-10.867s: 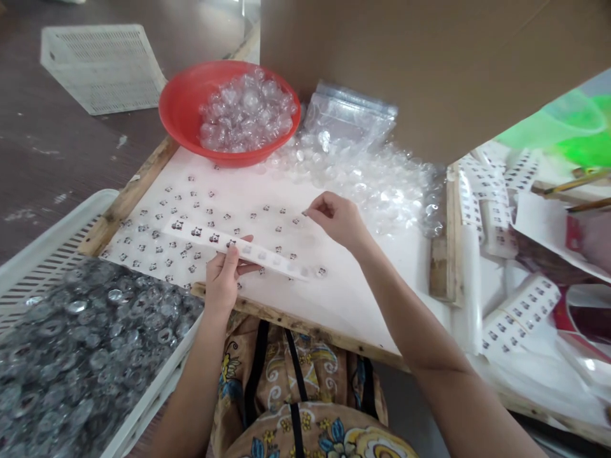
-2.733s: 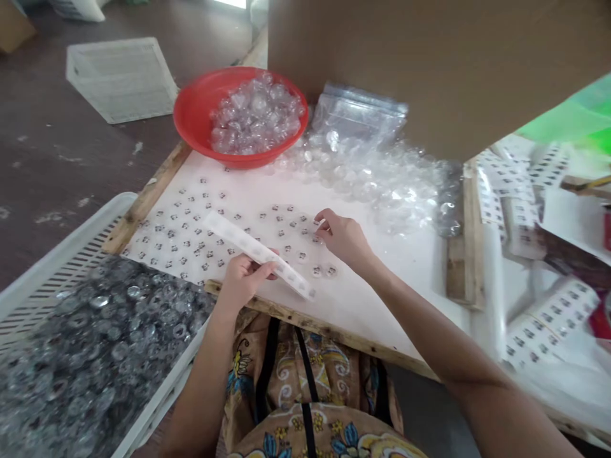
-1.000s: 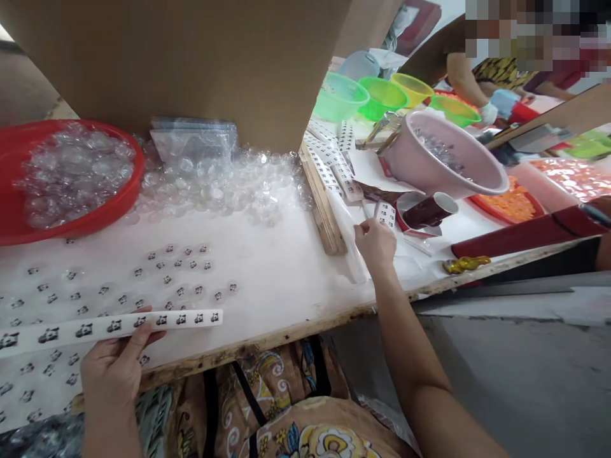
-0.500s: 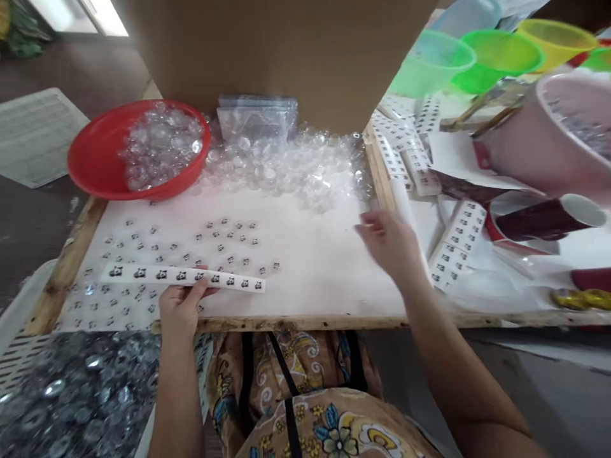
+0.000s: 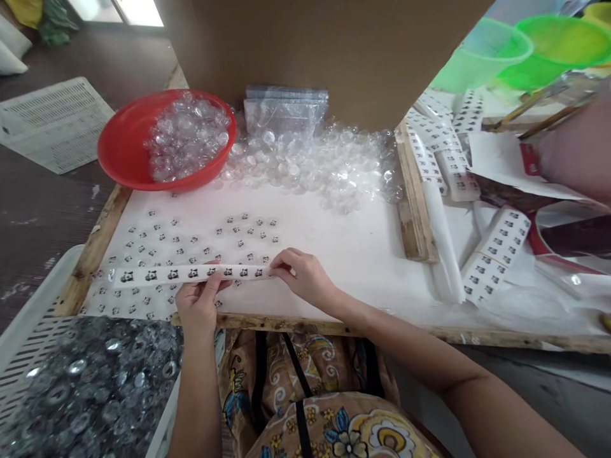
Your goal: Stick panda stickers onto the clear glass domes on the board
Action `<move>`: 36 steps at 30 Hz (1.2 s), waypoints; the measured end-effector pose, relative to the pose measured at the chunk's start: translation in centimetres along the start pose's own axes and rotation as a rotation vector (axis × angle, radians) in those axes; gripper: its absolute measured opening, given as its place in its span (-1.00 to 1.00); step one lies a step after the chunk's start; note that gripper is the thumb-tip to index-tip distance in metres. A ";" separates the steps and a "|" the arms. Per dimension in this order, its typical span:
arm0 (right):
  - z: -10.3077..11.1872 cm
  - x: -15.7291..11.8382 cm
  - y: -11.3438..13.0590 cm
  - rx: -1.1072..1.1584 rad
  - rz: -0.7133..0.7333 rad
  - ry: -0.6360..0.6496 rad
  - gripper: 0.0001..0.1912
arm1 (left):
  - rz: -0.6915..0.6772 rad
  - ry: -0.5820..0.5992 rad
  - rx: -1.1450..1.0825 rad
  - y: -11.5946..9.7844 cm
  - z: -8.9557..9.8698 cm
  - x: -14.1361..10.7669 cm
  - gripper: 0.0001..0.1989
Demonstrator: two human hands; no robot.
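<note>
My left hand [image 5: 199, 300] is closed on a white strip of panda stickers [image 5: 162, 275], thumb on top and fingers beneath. The strip lies level above the white work surface [image 5: 310, 229]. At its right end, my right hand [image 5: 301, 275] is closed, thumb and fingertips pinched at the last sticker; whether a sticker is between them is too small to tell. Behind and under the strip, many small clear pieces with panda prints [image 5: 191, 242] are spread out. A heap of clear round pieces [image 5: 334, 165] lies along the back.
A red bowl [image 5: 124, 149] of clear pieces stands back left, beside a tall cardboard box [image 5: 315, 51]. Below left is a white basket [image 5: 28, 356] full of clear pieces. More sticker sheets [image 5: 496, 254] lie beyond a wooden strip [image 5: 413, 210] at right.
My right hand has moved left from the right side of the table to the right end of the sticker strip. My left hand keeps hold of the strip. The view has shifted.
</note>
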State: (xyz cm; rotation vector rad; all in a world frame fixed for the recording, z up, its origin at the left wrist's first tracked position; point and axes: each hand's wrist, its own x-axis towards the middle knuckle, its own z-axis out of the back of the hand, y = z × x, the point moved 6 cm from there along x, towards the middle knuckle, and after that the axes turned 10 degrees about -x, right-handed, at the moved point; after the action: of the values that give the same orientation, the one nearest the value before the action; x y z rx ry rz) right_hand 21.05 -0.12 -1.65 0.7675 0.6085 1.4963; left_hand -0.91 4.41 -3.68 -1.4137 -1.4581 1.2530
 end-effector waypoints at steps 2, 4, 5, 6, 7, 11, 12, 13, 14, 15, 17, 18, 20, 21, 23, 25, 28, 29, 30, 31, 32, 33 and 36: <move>0.3 -0.1 0.7 -0.033 0.072 -0.031 -0.89 | 0.003 -0.007 -0.025 0.0 -0.1 0.2 -0.71; 1.3 0.3 0.9 -0.023 0.099 -0.062 -0.87 | -0.002 -0.013 -0.044 -0.1 -0.1 0.3 -0.73; 2.1 0.7 0.6 -0.006 0.070 -0.077 -0.89 | -0.006 -0.012 -0.044 -0.1 -0.1 0.3 -0.73; 3.1 1.2 -0.1 0.010 0.012 -0.089 -0.90 | -0.009 -0.011 -0.038 -0.1 0.0 0.3 -0.73; 4.2 1.7 -1.1 0.018 -0.071 -0.096 -0.91 | -0.011 -0.012 -0.030 -0.1 0.0 0.3 -0.72; 8.3 2.7 -5.5 -0.093 -0.369 -0.079 -0.91 | -0.019 -0.019 -0.027 -0.1 0.1 0.2 -0.70; 8.8 2.7 -6.3 -0.122 -0.411 -0.063 -0.91 | -0.019 -0.017 -0.032 -0.1 0.1 0.2 -0.70; 9.2 2.7 -7.0 -0.144 -0.441 -0.047 -0.92 | -0.019 -0.010 -0.034 -0.1 0.1 0.2 -0.69; 9.4 2.6 -7.4 -0.161 -0.462 -0.029 -0.92 | -0.019 -0.004 -0.037 -0.1 0.0 0.2 -0.69; 9.4 2.6 -7.7 -0.177 -0.474 -0.013 -0.93 | -0.020 -0.001 -0.039 -0.1 0.0 0.2 -0.69; 9.1 2.6 -7.9 -0.219 -0.473 0.009 -0.93 | -0.025 0.001 -0.037 -0.1 0.0 0.1 -0.69; 8.8 2.7 -7.9 -0.242 -0.464 0.019 -0.93 | -0.025 0.001 -0.036 -0.1 0.0 0.1 -0.70; 8.3 2.9 -7.9 -0.281 -0.443 0.033 -0.94 | -0.026 0.006 -0.041 -0.1 -0.1 0.1 -0.71; 8.0 3.0 -7.9 -0.303 -0.431 0.034 -0.94 | -0.026 0.009 -0.047 0.0 -0.1 0.1 -0.71; 7.5 3.1 -7.9 -0.362 -0.406 0.028 -0.94 | -0.024 0.012 -0.056 0.0 -0.1 0.0 -0.71; 7.0 3.1 -7.7 -0.427 -0.375 0.006 -0.92 | -0.023 0.006 -0.051 0.0 -0.1 0.0 -0.70; 6.1 3.3 -7.3 -0.461 -0.332 -0.016 -0.88 | -0.018 -0.002 -0.045 -0.1 -0.2 0.0 -0.67; 5.8 3.4 -7.1 -0.450 -0.322 -0.016 -0.86 | -0.014 -0.002 -0.052 -0.1 -0.2 0.0 -0.67; 5.5 3.6 -6.8 -0.435 -0.316 -0.009 -0.82 | -0.008 0.001 -0.063 -0.1 -0.2 0.0 -0.67; 5.2 3.8 -6.5 -0.423 -0.313 -0.002 -0.77 | -0.002 0.008 -0.076 0.0 -0.2 0.0 -0.68; 5.0 3.9 -6.0 -0.419 -0.308 -0.001 -0.72 | 0.004 0.018 -0.088 0.0 -0.2 0.0 -0.69; 4.8 4.1 -5.3 -0.424 -0.293 -0.007 -0.70 | 0.006 0.027 -0.098 0.0 -0.2 0.0 -0.70; 3.8 4.5 -2.1 -0.377 -0.160 -0.006 -0.76 | 0.008 0.066 -0.093 0.1 -0.2 0.1 -0.72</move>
State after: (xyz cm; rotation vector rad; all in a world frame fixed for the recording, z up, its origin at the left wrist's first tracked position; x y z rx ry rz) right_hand 25.32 4.24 -0.40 0.4218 0.3574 1.4051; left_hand -0.73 4.50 -3.77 -1.5089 -1.4839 1.1460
